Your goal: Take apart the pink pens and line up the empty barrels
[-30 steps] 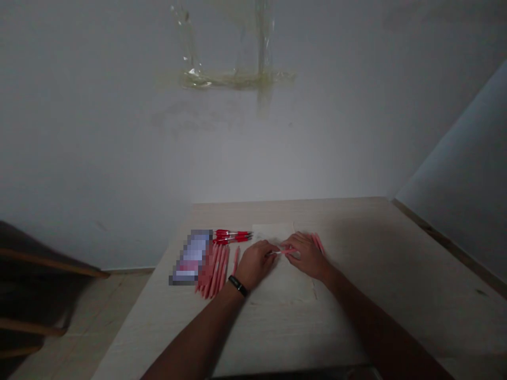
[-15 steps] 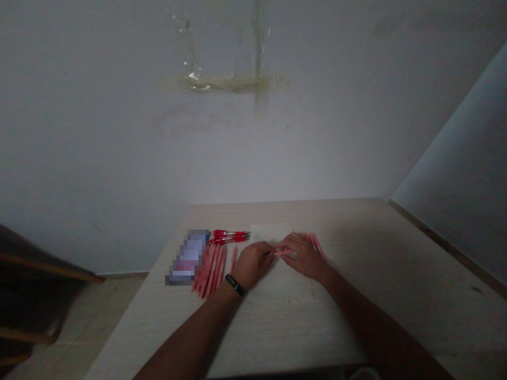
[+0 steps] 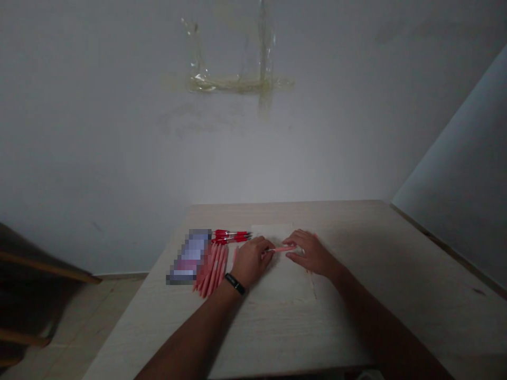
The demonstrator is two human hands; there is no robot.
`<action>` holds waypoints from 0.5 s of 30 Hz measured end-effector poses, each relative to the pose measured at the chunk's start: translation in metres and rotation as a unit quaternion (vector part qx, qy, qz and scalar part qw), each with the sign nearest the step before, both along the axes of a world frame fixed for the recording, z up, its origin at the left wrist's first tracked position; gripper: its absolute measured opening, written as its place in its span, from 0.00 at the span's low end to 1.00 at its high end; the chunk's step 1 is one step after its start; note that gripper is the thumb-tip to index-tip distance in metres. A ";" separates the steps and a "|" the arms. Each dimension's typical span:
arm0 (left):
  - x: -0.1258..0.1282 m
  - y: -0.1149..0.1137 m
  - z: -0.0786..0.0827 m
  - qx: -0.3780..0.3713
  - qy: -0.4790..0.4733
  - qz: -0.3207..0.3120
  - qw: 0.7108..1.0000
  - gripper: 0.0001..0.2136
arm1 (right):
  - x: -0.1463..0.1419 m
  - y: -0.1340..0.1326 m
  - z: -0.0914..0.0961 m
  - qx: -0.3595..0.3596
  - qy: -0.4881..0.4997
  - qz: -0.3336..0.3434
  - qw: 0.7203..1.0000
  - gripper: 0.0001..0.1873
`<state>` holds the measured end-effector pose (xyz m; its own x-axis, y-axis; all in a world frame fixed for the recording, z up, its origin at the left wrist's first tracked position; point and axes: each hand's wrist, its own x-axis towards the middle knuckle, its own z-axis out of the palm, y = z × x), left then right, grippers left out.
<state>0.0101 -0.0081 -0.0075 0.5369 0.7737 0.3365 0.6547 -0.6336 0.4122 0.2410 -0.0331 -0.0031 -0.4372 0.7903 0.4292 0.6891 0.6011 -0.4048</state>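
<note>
A pink pen (image 3: 280, 249) lies across the gap between my hands, low over a sheet of white paper (image 3: 283, 287). My left hand (image 3: 251, 261), with a black wristband (image 3: 235, 283) on its wrist, grips the pen's left end. My right hand (image 3: 311, 253) has its fingers closed on the right end. To the left of my left hand lies a row of several pink pens (image 3: 212, 269). Several red pens (image 3: 232, 236) lie beyond them, next to a pixelated rectangular object (image 3: 189, 256).
All this rests on a pale wooden table (image 3: 317, 221) whose far edge meets a grey wall (image 3: 253, 158) marked with old tape (image 3: 233, 84). A dark wooden chair (image 3: 35, 274) stands left of the table, above a pale floor (image 3: 99, 316).
My hands have drawn slightly apart, showing more of the pink pen. The pink pieces that showed beyond my right hand no longer show.
</note>
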 end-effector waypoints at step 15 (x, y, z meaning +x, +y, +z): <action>0.016 0.007 0.017 -0.015 0.061 0.030 0.998 0.06 | -0.002 0.018 0.012 0.012 -0.112 -0.033 0.993 0.02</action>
<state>0.0266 -0.0009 0.0091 0.5255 0.8141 0.2470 0.7371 -0.5807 0.3457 0.2392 -0.0151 0.0086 -0.4722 0.8111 0.3453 0.7982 0.5596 -0.2229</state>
